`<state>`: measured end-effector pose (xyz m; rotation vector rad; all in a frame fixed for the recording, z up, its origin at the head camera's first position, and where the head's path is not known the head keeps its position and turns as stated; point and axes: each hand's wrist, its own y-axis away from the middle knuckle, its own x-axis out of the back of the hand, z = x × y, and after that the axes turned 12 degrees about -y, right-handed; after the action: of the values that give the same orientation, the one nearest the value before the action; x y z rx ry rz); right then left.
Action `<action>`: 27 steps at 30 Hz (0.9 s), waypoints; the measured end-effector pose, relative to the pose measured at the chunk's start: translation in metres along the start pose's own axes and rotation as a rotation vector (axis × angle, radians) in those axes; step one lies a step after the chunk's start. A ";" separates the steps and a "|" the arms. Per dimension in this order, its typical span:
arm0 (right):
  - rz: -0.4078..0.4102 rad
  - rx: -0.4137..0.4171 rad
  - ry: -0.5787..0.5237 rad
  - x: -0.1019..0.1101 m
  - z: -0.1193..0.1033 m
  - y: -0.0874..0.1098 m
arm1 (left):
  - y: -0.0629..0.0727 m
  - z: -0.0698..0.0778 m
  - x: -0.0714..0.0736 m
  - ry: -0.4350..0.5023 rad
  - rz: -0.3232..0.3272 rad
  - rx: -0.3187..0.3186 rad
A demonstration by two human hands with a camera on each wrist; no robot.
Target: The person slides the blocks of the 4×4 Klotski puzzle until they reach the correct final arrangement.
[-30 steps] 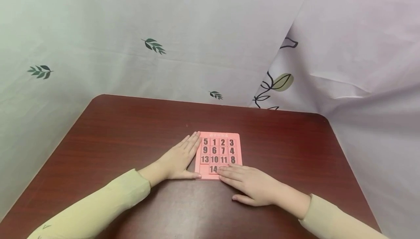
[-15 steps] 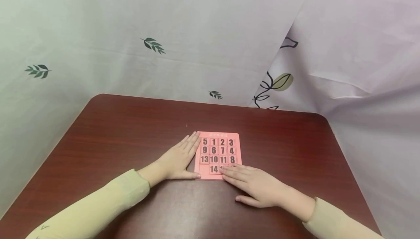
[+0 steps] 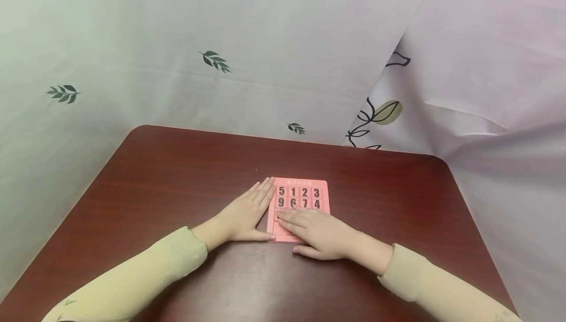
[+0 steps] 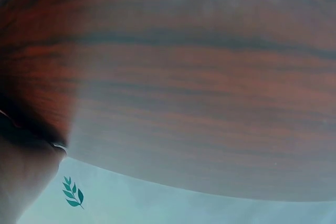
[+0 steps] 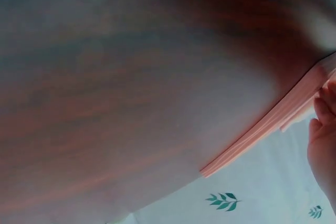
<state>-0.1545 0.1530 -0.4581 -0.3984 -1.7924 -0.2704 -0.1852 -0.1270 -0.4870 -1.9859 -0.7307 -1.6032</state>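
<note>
A pink sliding number puzzle [image 3: 327, 194] lies on the table in the head view, its upper two rows of numbers mostly readable. My left hand [image 3: 240, 216] rests at its left side, fingers straight along the edge and thumb at the lower left corner. Over the lower rows lies my right hand [image 3: 327, 236], its extended fingertips touching tiles near the left of the third row. It hides most of the lower tiles. The right wrist view catches the puzzle's pink edge [image 5: 262, 129] beside part of the hand. Only a blurred bit of the left hand [image 4: 23, 177] shows in the left wrist view.
The dark red wooden table [image 3: 199, 164] has rounded far corners. Pale curtains [image 3: 265, 27] with leaf prints hang behind it and along its sides.
My right hand has moved left and a little away from me, from the bottom row onto the third row. My left hand keeps its place at the puzzle's edge. The head view has shifted slightly.
</note>
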 end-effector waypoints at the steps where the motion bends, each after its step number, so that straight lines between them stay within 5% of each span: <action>1: -0.001 0.002 -0.008 0.000 -0.001 0.001 | 0.000 0.000 0.000 -0.003 0.000 0.000; 12: 0.012 0.094 -0.004 -0.003 -0.011 0.011 | -0.001 0.001 0.002 -0.014 0.005 -0.001; 19: 0.049 0.005 -0.054 0.007 0.012 0.000 | -0.002 0.000 0.002 -0.008 -0.008 0.000; 27: 0.001 -0.102 -0.080 0.012 0.032 -0.013 | -0.002 0.001 -0.002 -0.005 0.004 -0.003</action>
<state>-0.1910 0.1547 -0.4547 -0.4890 -1.8612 -0.3505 -0.1860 -0.1255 -0.4890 -1.9924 -0.7258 -1.5986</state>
